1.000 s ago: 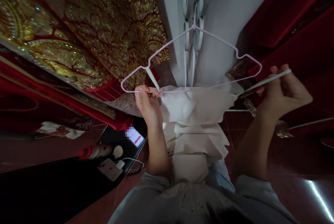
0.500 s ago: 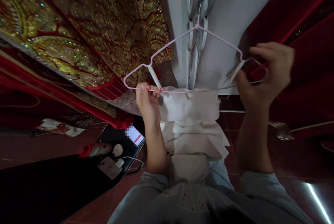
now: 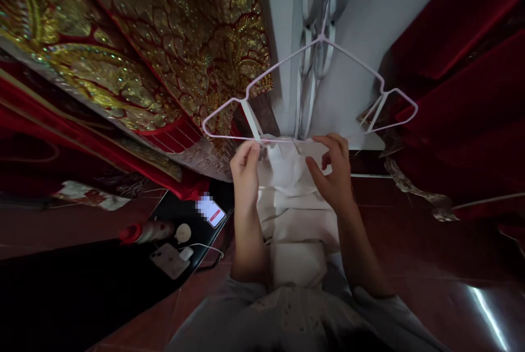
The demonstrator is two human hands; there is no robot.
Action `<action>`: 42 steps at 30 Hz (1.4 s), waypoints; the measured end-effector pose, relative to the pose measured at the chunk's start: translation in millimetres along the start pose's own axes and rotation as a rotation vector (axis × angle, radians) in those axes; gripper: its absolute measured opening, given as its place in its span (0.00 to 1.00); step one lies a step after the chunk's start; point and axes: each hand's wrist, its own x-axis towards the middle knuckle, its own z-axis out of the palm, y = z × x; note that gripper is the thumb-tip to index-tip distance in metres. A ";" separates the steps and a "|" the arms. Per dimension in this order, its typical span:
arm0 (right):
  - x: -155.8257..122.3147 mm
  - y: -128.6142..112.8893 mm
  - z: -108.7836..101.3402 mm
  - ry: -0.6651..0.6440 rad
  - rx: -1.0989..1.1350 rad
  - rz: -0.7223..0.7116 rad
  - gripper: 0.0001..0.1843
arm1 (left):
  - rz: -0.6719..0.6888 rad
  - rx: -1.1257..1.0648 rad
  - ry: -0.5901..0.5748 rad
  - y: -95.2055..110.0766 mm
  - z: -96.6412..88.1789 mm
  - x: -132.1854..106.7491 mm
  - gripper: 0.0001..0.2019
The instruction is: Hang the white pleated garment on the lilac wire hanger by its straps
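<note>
A pale pink hanger (image 3: 353, 60) hangs in front of me, with white straps looped over its notches on both sides. The layered white garment (image 3: 303, 199) hangs below the hanger's bottom bar. Just under the bar, by the left strap (image 3: 251, 120), my left hand (image 3: 246, 171) is closed in a pinch on the garment's upper edge. My right hand (image 3: 333, 174) is at the garment's top right, its thumb and fingers apart and the index fingertip at the bar. Another strap (image 3: 376, 111) hangs to the right, away from both hands.
Gold sequined red garments (image 3: 164, 40) hang close on the left, and dark red cloth (image 3: 459, 68) on the right. Behind the hanger stands a white panel with metal scrollwork (image 3: 305, 57). A black table (image 3: 82, 281) at lower left bears a lit phone (image 3: 213, 212), another phone (image 3: 170, 260) and a red-capped bottle (image 3: 143, 232).
My right hand has left the right strap and moved left to the bar's middle. My left hand has shifted slightly right and down, off the bar to the garment's edge.
</note>
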 end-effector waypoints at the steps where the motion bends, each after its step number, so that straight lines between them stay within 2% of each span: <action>1: -0.3 -1.1 4.4 0.012 0.014 0.006 0.19 | -0.005 0.055 -0.070 8.4 -4.2 -2.1 0.16; 4: 1.7 -1.3 14.2 0.025 0.041 0.024 0.19 | -0.046 0.124 -0.189 39.7 -14.5 -4.6 0.17; 6: 4.5 1.5 15.4 0.019 0.037 0.030 0.19 | -0.073 0.017 -0.190 57.6 -20.2 -0.8 0.17; 8: 6.8 5.5 12.2 0.005 0.026 0.024 0.19 | -0.067 -0.176 -0.138 67.0 -26.2 7.6 0.18; 11: 7.1 9.9 4.3 -0.021 0.028 -0.002 0.20 | -0.008 -0.384 0.001 64.1 -34.8 21.4 0.17; 14: 4.9 10.0 -1.3 -0.038 0.022 -0.002 0.20 | 0.055 -0.434 0.142 52.8 -37.9 25.3 0.12; 17: 4.6 8.5 -3.1 -0.054 0.016 0.011 0.20 | 0.094 -0.397 0.169 46.8 -33.0 21.4 0.10; 22: 6.7 9.9 -3.5 -0.067 0.024 0.022 0.21 | 0.107 -0.148 0.168 42.5 -20.4 21.9 0.11; 25: 6.0 10.8 -3.4 -0.070 0.039 0.021 0.21 | 0.066 -0.029 0.094 40.0 -15.8 22.2 0.17; 28: 5.5 10.5 -2.2 -0.069 0.054 0.026 0.21 | 0.031 0.019 -0.070 46.5 -9.9 20.5 0.18; 30: 6.3 10.7 -1.5 -0.061 0.063 0.022 0.20 | 0.026 -0.032 -0.132 56.7 -6.6 21.3 0.17; 33: 8.4 12.5 -2.2 -0.059 0.061 0.010 0.19 | 0.039 -0.244 -0.136 71.2 -9.9 27.6 0.21; 35: 9.2 14.1 -4.2 -0.071 0.050 0.010 0.20 | 0.072 -0.357 -0.071 73.2 -18.9 32.9 0.17; 37: 9.2 15.6 -6.3 -0.084 0.041 0.010 0.20 | 0.111 -0.385 0.097 66.1 -29.7 35.8 0.12; 39: 8.7 16.3 -7.3 -0.086 0.038 0.000 0.21 | 0.100 -0.351 0.287 52.0 -36.6 34.1 0.18; 40: 8.4 16.2 -7.1 -0.086 0.036 -0.004 0.21 | 0.068 -0.316 0.335 43.9 -37.1 31.4 0.18; 42: 7.7 15.0 -5.0 -0.091 0.030 -0.006 0.21 | -0.024 -0.242 0.290 29.5 -31.1 23.2 0.12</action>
